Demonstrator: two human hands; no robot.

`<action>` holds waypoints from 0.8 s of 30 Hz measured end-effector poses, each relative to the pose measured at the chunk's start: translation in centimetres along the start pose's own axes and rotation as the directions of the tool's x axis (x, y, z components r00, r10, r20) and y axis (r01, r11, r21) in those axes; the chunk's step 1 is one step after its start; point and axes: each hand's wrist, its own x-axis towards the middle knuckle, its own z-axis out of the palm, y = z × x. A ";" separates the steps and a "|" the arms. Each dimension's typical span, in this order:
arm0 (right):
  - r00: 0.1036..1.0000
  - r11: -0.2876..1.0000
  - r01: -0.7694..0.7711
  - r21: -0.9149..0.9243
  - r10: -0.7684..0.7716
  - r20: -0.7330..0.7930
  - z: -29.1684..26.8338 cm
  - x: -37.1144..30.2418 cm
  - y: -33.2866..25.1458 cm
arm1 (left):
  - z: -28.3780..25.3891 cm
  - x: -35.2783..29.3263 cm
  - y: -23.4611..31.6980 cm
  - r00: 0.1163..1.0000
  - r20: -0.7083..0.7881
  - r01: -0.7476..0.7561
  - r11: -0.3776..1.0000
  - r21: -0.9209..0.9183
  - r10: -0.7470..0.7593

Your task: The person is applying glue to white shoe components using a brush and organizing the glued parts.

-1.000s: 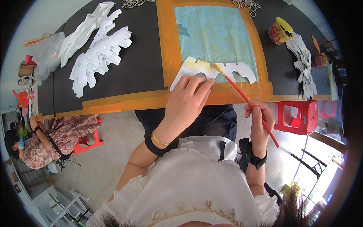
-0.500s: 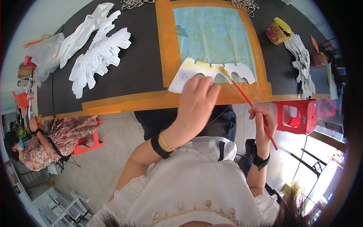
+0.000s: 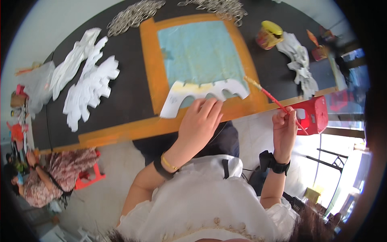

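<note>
A white scalloped piece [image 3: 224, 87], like cut paper or thin card with yellowish smears along its far edge, lies on a blue-green sheet [image 3: 197, 48] bordered by orange tape. My left hand [image 3: 202, 121] has its fingertips closed on the near edge of the piece, the thumb partly hidden. In my right hand [image 3: 285, 128] a slim red brush [image 3: 272, 98] is pinched. Its tip is coated in yellowish stuff and hangs just past the piece's right end, apart from it.
To the left lie stacks of similar white pieces [image 3: 90, 90]; more white pieces [image 3: 297, 60] are at the right beside a tin with a yellow lid [image 3: 269, 35]. Metal rings [image 3: 135, 17] line the far edge. A red stool [image 3: 316, 115] stands right; another person [image 3: 48, 173] sits left.
The brush has lifted off the white piece and moved right with my right hand. My left hand stays at the piece's near edge. The whole view has shifted.
</note>
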 end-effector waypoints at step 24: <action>0.861 0.578 0.435 -0.690 -0.493 0.129 1.8 16.7 -7.7 | 0.0 -0.4 0.3 1.000 0.002 -0.014 1.000 0.019 0.014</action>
